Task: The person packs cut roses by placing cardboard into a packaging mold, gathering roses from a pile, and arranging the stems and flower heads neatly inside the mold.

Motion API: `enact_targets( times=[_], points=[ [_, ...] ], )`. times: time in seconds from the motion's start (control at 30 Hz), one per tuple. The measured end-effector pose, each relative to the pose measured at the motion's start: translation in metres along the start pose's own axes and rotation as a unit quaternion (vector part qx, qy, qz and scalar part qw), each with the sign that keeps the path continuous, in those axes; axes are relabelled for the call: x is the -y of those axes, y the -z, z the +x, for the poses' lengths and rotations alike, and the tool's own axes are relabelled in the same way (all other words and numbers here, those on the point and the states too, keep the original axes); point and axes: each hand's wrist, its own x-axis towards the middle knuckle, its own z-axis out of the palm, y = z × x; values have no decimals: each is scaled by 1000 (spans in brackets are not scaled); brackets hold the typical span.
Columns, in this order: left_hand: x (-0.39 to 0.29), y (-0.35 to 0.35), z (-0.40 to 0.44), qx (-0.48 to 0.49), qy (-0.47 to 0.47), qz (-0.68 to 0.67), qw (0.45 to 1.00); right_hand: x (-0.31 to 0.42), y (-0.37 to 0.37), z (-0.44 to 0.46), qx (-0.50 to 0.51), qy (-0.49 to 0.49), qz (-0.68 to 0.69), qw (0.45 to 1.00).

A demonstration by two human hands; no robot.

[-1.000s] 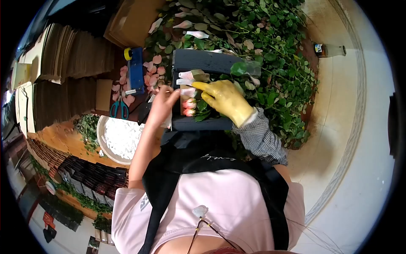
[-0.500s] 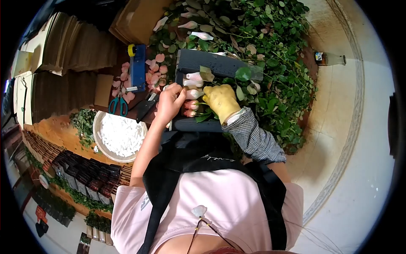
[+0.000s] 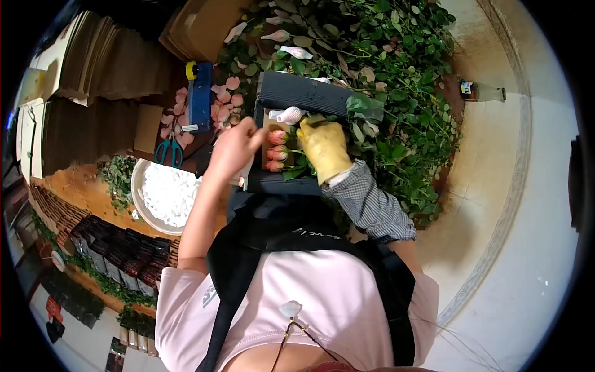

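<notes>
My left hand (image 3: 234, 149), bare, is closed just left of the flower box; what it may hold is hidden. My right hand (image 3: 323, 149), in a yellow glove, has its fingers closed at the stem end of the uppermost bare pink rose (image 3: 277, 137). Two more pink roses, a middle one (image 3: 277, 152) and a lower one (image 3: 274, 165), lie below it. Above them lies a rose bud in a white net sleeve (image 3: 289, 115), with another partly seen beside it. All rest between the dark ridged upper side (image 3: 304, 92) and lower side (image 3: 282, 185) of the box.
Leafy stems (image 3: 409, 105) are heaped at right, with netted buds (image 3: 296, 53) at the top. Scissors (image 3: 168, 153), a blue tape dispenser (image 3: 199, 99) and loose petals (image 3: 223, 105) lie left. A tub of white sleeves (image 3: 167, 195) stands lower left; a bottle (image 3: 486, 92) lies far right.
My left hand has moved left, away from the roses. The netted bud between my hands now shows as a bare pink rose. My gloved hand stays nearly in place.
</notes>
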Motion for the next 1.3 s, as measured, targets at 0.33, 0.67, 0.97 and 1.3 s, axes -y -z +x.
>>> enact_targets(
  times=[0.33, 0.67, 0.97, 1.3],
  points=[
    [1, -1, 0, -322, -7, -65, 944, -12, -17, 9, -50, -22, 82, 995],
    [-25, -13, 3, -54, -35, -12, 998, -10, -10, 6, -30, -26, 116, 992],
    [-15, -4, -11, -207, -60, -167, 962, -17, -21, 1, -44, -130, 241, 961],
    [226, 65, -175, -207, 431, 261, 839, -14, 41, -27, -56, 149, 205, 966]
  ],
)
